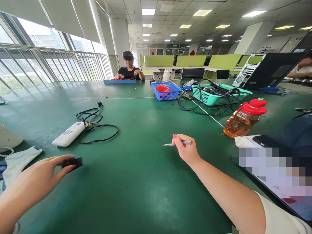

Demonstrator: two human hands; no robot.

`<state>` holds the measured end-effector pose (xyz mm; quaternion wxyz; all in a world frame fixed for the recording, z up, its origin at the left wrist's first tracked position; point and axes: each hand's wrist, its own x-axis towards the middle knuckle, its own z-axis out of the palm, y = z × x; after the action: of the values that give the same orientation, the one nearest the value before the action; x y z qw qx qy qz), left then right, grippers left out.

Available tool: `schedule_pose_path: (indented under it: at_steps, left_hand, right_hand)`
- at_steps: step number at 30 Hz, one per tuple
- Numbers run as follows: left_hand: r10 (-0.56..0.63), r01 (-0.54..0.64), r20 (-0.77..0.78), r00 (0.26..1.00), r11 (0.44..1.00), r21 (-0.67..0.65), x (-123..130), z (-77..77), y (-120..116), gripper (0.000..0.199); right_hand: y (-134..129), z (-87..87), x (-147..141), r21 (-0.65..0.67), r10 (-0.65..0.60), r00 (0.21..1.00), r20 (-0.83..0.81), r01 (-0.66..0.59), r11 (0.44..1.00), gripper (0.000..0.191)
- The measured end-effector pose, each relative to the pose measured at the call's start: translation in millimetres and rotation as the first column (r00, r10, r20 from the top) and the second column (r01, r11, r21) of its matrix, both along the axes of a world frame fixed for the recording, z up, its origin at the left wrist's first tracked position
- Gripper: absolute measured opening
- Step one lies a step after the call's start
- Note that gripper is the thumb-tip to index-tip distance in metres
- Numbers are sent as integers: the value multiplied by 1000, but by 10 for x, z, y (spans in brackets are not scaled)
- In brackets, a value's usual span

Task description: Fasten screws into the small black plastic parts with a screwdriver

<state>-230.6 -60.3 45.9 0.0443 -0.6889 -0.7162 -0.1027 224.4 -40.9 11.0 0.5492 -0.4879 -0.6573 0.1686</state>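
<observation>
My left hand point(52, 170) is closed on a small black block-shaped object point(76, 163), blurred, held just above the green table point(136, 191) at the left. Its exact kind I cannot make out. On the right, my right hand point(186, 149) grips a small screwdriver point(186, 142) between thumb and fingers, its thin metal shaft pointing left over the table. Beyond my left hand lies a white power bank point(70, 134) with a black cable point(99, 142) looped beside it.
A red-lidded bottle point(243, 122) and a tablet-like device, partly blurred out point(275, 175), are at the right. Farther back are a blue basket point(167, 95), a green basket point(209, 99) with cables, and a black monitor point(273, 71). A person point(130, 70) sits across the table.
</observation>
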Motion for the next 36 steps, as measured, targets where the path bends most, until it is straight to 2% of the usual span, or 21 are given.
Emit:
schedule_pose_path:
  at_steps: [2,4,6,9,11,13,16,21,26,31,36]
  left_hand:
    - [-135,141,55,989,983,-117,484,180,18,46]
    - [-313,326,124,941,940,-102,1001,301,72,47]
    - [-471,489,159,868,867,-101,1467,325,181,40]
    - [-646,663,177,742,746,-60,2003,200,411,30]
    - [-692,707,166,703,706,-49,2258,61,555,25]
    - [-707,719,159,689,694,-35,2439,-84,663,22]
    - [-689,706,214,693,709,-4,2567,-260,759,26]
    - [-668,710,368,647,704,32,2514,-410,831,46]
    - [-650,706,421,633,707,31,2487,-457,826,36]
    - [-647,696,421,636,716,50,2519,-471,795,31]
    - [-643,696,425,637,717,42,2524,-462,794,31]
  right_hand:
    - [-1,-3,1,-5,24,1000,15,-24,1000,48]
    - [3,-5,4,-9,56,998,40,-56,998,47]
    - [10,-6,12,-6,75,995,69,-74,997,46]
    - [29,-12,30,17,76,994,84,-78,997,41]
    - [44,-22,41,30,76,995,70,-78,997,34]
    - [56,-32,46,43,73,996,54,-76,996,26]
    - [55,-34,41,65,60,996,69,-64,996,18]
    - [-6,29,18,169,55,979,194,-88,982,18]
    - [-110,105,-18,324,98,931,352,-219,920,33]
    - [-137,90,-70,358,119,848,517,-341,869,30]
    - [-128,59,-108,378,43,745,666,-387,841,26]
